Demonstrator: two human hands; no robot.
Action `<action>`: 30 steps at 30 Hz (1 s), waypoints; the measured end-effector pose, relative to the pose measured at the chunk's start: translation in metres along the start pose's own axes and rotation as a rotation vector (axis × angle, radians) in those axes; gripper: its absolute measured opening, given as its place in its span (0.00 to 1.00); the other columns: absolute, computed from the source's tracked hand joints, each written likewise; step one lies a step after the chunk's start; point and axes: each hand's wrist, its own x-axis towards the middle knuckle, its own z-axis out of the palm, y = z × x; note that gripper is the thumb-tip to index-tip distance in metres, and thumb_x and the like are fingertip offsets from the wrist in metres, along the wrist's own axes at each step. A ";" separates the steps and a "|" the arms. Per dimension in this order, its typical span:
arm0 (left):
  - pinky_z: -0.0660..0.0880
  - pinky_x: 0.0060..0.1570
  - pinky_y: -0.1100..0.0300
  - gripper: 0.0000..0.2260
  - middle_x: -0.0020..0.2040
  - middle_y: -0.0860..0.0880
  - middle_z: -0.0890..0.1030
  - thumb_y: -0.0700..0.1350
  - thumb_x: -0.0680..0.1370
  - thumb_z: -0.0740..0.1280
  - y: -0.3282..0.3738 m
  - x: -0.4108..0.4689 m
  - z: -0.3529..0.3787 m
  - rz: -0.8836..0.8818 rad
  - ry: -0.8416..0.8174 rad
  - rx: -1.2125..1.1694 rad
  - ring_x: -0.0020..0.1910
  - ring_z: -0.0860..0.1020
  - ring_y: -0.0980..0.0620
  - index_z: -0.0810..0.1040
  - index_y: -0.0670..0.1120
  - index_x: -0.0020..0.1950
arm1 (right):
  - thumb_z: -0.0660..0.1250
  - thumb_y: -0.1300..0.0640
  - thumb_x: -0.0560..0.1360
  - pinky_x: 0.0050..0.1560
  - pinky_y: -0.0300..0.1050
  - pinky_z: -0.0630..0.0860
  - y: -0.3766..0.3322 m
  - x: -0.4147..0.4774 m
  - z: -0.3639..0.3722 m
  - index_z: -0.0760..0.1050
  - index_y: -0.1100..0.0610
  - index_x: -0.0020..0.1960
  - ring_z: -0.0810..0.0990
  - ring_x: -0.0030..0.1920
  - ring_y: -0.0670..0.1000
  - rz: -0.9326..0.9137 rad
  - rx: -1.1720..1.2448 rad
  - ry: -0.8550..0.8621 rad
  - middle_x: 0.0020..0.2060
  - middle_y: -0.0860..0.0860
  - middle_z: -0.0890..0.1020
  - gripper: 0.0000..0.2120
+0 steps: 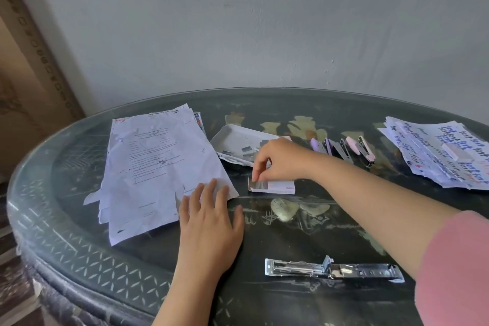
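A small open box of staples (275, 186) lies mid-table. My right hand (280, 160) reaches over it, thumb and fingers pinching at the staple strips in its left end. My left hand (210, 222) lies flat on the table, fingertips resting on the lower right corner of a stack of printed papers (158, 167). A silver stapler (333, 268) lies opened out flat near the front edge, untouched. Behind the box, a white tray (232, 137) holds several loose staple strips.
Several small purple and pink staplers (344, 147) lie in a row at the back right. A second pile of papers with blue writing (439, 151) sits at the far right. The dark round glass-topped table (79, 233) stands against a white wall.
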 end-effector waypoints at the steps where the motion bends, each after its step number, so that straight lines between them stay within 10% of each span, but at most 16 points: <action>1: 0.60 0.70 0.45 0.20 0.69 0.50 0.72 0.57 0.75 0.55 0.000 0.000 0.000 0.002 0.004 -0.001 0.70 0.67 0.46 0.74 0.50 0.63 | 0.69 0.59 0.73 0.40 0.33 0.71 -0.002 -0.002 0.002 0.84 0.49 0.45 0.77 0.40 0.40 -0.020 -0.048 -0.026 0.42 0.45 0.82 0.07; 15: 0.54 0.72 0.48 0.23 0.71 0.51 0.68 0.59 0.75 0.51 0.001 0.000 -0.004 0.000 -0.021 -0.045 0.72 0.62 0.47 0.71 0.51 0.66 | 0.70 0.57 0.74 0.49 0.46 0.73 0.004 -0.003 0.019 0.82 0.54 0.46 0.73 0.50 0.49 -0.142 -0.170 0.123 0.45 0.49 0.75 0.03; 24: 0.53 0.73 0.49 0.21 0.69 0.49 0.72 0.57 0.74 0.58 0.003 0.001 -0.013 0.040 0.051 -0.177 0.71 0.65 0.48 0.73 0.48 0.63 | 0.73 0.59 0.71 0.44 0.39 0.79 0.004 -0.091 0.033 0.77 0.51 0.48 0.82 0.39 0.47 0.046 0.449 0.392 0.39 0.47 0.82 0.08; 30: 0.72 0.59 0.48 0.13 0.51 0.62 0.80 0.60 0.72 0.64 0.013 -0.035 -0.042 0.187 -0.040 -0.573 0.54 0.77 0.61 0.81 0.57 0.51 | 0.72 0.65 0.72 0.42 0.41 0.82 0.004 -0.138 0.047 0.83 0.58 0.48 0.81 0.33 0.46 0.211 0.838 0.329 0.32 0.50 0.83 0.06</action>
